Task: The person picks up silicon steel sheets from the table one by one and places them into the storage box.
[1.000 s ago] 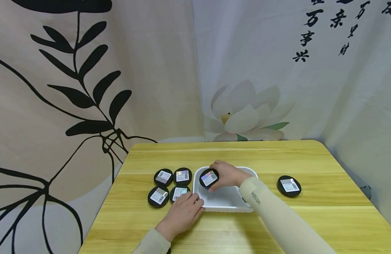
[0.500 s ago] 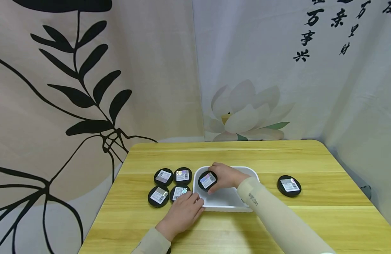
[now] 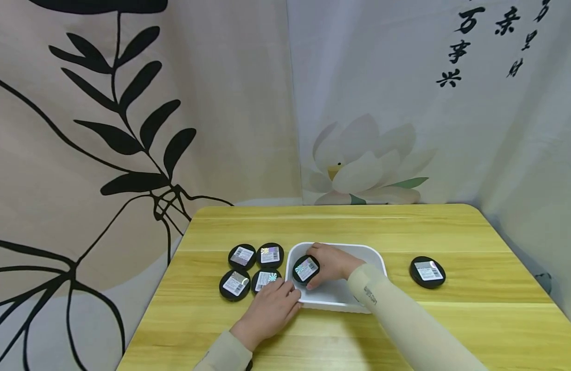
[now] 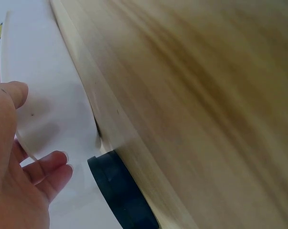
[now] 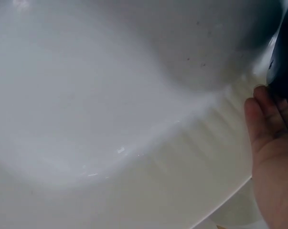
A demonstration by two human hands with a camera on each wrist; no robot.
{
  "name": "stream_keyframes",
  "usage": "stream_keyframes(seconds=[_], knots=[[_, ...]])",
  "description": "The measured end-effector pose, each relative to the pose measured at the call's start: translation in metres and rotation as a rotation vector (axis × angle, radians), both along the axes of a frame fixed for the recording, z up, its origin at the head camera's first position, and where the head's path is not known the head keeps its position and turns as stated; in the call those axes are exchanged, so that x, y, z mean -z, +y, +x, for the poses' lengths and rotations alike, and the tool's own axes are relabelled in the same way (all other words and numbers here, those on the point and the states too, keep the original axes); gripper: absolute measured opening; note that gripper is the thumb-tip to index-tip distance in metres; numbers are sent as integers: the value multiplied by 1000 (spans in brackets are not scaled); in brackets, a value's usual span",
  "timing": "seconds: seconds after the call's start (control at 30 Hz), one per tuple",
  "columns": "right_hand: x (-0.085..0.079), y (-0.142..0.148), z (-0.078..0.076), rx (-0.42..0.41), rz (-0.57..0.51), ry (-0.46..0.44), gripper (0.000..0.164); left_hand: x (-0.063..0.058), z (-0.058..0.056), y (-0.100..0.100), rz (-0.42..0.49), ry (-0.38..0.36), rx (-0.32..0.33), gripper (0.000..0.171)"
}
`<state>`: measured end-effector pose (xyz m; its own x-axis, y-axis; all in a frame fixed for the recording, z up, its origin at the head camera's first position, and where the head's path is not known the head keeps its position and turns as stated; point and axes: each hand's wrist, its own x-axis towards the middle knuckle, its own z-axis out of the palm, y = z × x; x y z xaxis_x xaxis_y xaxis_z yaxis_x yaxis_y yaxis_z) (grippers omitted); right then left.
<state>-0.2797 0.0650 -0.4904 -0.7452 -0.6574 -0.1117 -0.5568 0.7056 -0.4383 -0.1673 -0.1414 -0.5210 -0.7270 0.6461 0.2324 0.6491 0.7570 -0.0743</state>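
Pinching a round black white-labelled disc (image 3: 306, 269), the right hand (image 3: 331, 263) reaches over a white rectangular tray (image 3: 336, 296) whose corner the left hand (image 3: 270, 308), fingers relaxed, touches.

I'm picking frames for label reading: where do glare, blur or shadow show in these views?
Head: the held round black container has coloured sheen on its label, and a soft shadow crosses the wooden table; left wrist: the wood grain looks blurred; right wrist: small bright glints dot the white tray.
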Motion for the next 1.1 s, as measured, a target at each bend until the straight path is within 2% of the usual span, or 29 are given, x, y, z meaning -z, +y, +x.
stream_keyframes(seconds=[0.43, 0.63, 0.8, 1.1], knots=[[3, -1, -1, -13, 13, 30, 83, -3, 1, 1, -2, -14, -1, 22], [4, -2, -1, -23, 23, 56, 84, -3, 1, 1, 2, 11, 3, 21], [6, -3, -1, -36, 56, 92, 81, -4, 2, 1, 16, 41, 18, 22], [6, -5, 1, -42, 120, 131, 82, -2, 1, 2, 2, 36, 14, 21]])
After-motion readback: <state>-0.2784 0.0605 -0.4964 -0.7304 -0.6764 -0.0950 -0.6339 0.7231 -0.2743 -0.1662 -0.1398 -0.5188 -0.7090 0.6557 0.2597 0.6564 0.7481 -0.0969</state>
